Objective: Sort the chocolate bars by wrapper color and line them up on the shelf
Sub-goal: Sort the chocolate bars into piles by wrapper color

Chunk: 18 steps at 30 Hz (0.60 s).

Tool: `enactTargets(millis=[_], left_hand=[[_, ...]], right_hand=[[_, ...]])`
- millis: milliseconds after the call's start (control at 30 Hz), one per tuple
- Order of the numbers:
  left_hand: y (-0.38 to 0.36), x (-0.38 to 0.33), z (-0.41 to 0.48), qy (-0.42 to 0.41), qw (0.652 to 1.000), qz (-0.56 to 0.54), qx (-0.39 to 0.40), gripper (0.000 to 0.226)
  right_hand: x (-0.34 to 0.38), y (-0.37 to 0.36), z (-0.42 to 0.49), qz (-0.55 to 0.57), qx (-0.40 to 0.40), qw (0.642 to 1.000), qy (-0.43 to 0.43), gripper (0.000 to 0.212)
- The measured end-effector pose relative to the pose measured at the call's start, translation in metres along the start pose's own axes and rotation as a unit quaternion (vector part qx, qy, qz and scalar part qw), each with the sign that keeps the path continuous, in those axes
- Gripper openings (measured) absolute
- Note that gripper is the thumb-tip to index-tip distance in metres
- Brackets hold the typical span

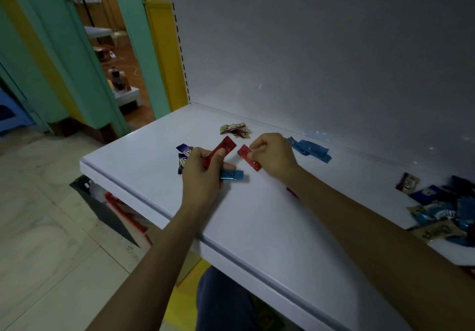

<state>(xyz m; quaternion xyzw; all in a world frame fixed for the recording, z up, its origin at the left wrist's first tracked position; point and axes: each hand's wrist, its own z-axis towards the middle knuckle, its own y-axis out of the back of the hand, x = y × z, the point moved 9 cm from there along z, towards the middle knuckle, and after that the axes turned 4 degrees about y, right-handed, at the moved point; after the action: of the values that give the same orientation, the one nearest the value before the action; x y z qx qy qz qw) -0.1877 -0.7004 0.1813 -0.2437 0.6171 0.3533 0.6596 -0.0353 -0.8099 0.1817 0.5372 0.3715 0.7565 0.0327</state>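
Head view of a white shelf (257, 228) with chocolate bars in glossy, crimped-end wrappers. The left hand (203, 174) grips a red bar (221, 149), thumb pressed on its face, its serrated end pointing up and away. A blue bar (232, 175) projects from under the same fingers; whether it is held or lies on the shelf cannot be told. The right hand (273, 154) pinches a second red bar (248, 156) at its upper end between thumb and fingertips, its lower end at the shelf surface. Sorted groups lie around the hands: purple bars (183, 157) just left of the left hand, beige-and-brown bars (235, 129) behind, blue bars (312, 150) beside the right hand. An unsorted heap (442, 212) of blue, beige and dark wrappers lies well apart at the right edge.
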Motion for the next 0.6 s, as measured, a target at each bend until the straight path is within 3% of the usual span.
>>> enactTargets(millis=[100, 133, 167, 233, 300, 333, 400, 500, 600], left_hand=[[-0.001, 0.002, 0.000, 0.007, 1.000, -0.011, 0.008, 0.022], [-0.001, 0.001, 0.000, 0.006, 1.000, -0.018, 0.010, 0.021], [-0.001, 0.001, 0.000, 0.005, 1.000, -0.024, 0.012, 0.020], [-0.002, 0.000, 0.001, -0.003, 0.999, -0.030, 0.016, 0.019], [-0.004, 0.000, 0.002, -0.009, 0.999, -0.029, 0.025, 0.018], [-0.005, -0.001, 0.001, -0.015, 0.999, -0.026, 0.030, 0.019], [-0.006, -0.003, 0.000, -0.037, 0.999, -0.008, 0.033, 0.019], [-0.003, -0.003, 0.000, -0.040, 0.999, -0.017, 0.032, 0.008], [-0.004, -0.001, 0.001, -0.039, 0.998, -0.018, 0.035, 0.017]], right_hand=[[0.008, -0.004, 0.006, -0.213, 0.005, 0.976, 0.048, 0.008], [0.014, -0.001, 0.005, -0.230, -0.012, 0.970, 0.072, 0.013], [0.020, 0.003, 0.003, -0.211, -0.029, 0.973, 0.091, 0.019], [0.027, 0.010, -0.006, -0.021, -0.029, 0.997, 0.067, 0.030], [0.033, 0.000, -0.016, 0.156, 0.048, 0.986, 0.022, 0.031], [0.038, -0.006, -0.021, 0.190, 0.084, 0.978, 0.025, 0.026], [0.042, -0.010, -0.025, 0.238, 0.102, 0.965, 0.026, 0.014], [0.017, 0.004, -0.011, 0.278, 0.009, 0.960, -0.039, 0.007], [-0.012, 0.014, 0.006, 0.118, -0.049, 0.991, -0.046, 0.012]])
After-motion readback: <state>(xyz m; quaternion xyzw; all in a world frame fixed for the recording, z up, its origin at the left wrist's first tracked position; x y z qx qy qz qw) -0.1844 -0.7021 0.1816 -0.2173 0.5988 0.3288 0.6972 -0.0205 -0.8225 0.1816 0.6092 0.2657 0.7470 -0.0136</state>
